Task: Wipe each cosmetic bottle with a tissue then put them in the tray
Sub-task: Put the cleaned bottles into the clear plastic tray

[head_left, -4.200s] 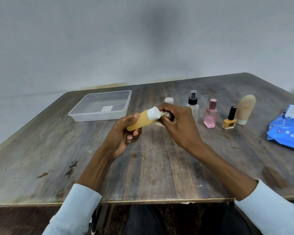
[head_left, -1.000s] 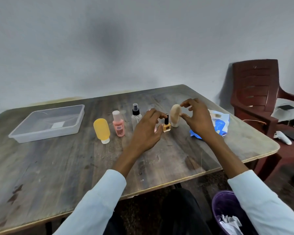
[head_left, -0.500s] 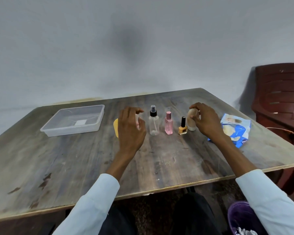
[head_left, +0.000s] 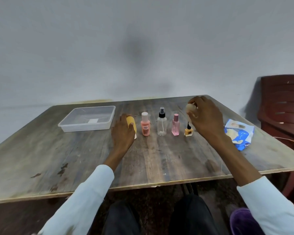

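Gripping yellow bottle left hand, right hand curled round beige bottle

Pale blue long sleeves, cuffs at forearms, dark trousers

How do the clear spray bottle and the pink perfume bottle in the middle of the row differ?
The clear spray bottle is colourless with a black pump top; the pink perfume bottle is tinted pink with a pink cap. The spray bottle looks round and stands taller; the perfume bottle looks flatter-sided and shorter. Both stand upright on the table, side by side, apart, and neither hand touches them.
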